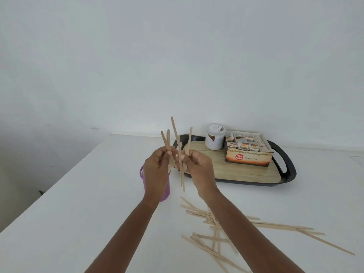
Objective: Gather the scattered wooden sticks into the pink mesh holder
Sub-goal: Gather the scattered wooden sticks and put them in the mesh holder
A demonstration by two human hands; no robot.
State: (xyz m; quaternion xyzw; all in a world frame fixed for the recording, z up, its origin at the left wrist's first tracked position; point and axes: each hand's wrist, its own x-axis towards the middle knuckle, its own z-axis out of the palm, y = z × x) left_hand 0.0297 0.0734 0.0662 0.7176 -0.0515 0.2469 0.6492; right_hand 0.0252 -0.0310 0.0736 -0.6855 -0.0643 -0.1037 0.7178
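You hold a few thin, pale wooden sticks (167,141) upright in your left hand (157,168). A second bunch (179,146), fanned and crossing, is pinched in your right hand (198,166). The scattered sticks (204,247) lie flat in a loose, crisscrossed heap on the white surface (78,213) around your right forearm. The pink mesh holder (166,191) stands upright, mostly hidden behind your left hand.

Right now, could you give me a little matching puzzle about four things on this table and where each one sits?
Things:
1 pink mesh holder
2 white jar
3 loose wooden sticks
4 ginger tea box

Places:
a scattered flat on the table
b on the tray, open, sachets inside
c partly hidden behind the left hand
d on the tray, lid on

Pairs: 1-c, 2-d, 3-a, 4-b.
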